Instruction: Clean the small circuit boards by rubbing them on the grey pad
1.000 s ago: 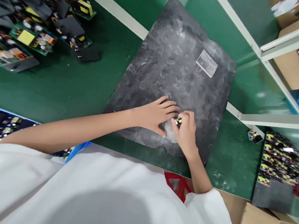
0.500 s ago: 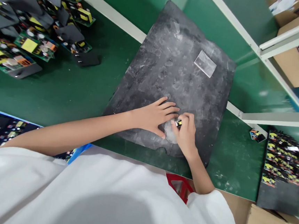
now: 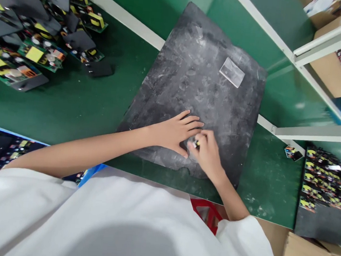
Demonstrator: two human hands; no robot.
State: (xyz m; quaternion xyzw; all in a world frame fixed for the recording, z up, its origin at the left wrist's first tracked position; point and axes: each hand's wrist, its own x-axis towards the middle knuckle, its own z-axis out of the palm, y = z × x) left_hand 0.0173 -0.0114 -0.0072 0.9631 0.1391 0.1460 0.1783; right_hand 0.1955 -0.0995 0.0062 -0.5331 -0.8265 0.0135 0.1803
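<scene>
Seen from a person's head, a green bench (image 3: 80, 104) runs across the view; in its far left corner is a jumbled heap of circuit boards (image 3: 33, 54), with a thin black plate (image 3: 99, 69) just right of it. Below the bench's near edge, at left, a blue-edged tray (image 3: 93, 172) shows more boards. A worn black mat (image 3: 185, 89) lies mid-bench, reaching close to the near edge. Low on it, the left hand (image 3: 171, 133) rests palm down, fingers spread, thumb apart, holding nothing. Just right of it, above the mat's near part, the right hand (image 3: 207, 150) pinches a small dark-and-yellow part (image 3: 197, 144) between thumb and fingertips; blur hides its detail. For good handling, a light, firm pinch low over the mat seems best, the left palm steadying the mat, its thumb clear of the part. Farther right, a pale flat block (image 3: 232, 72) lies toward the mat's far right corner. Near the bench's right end sit a small board (image 3: 293, 153) and rows of boards (image 3: 325, 181).
</scene>
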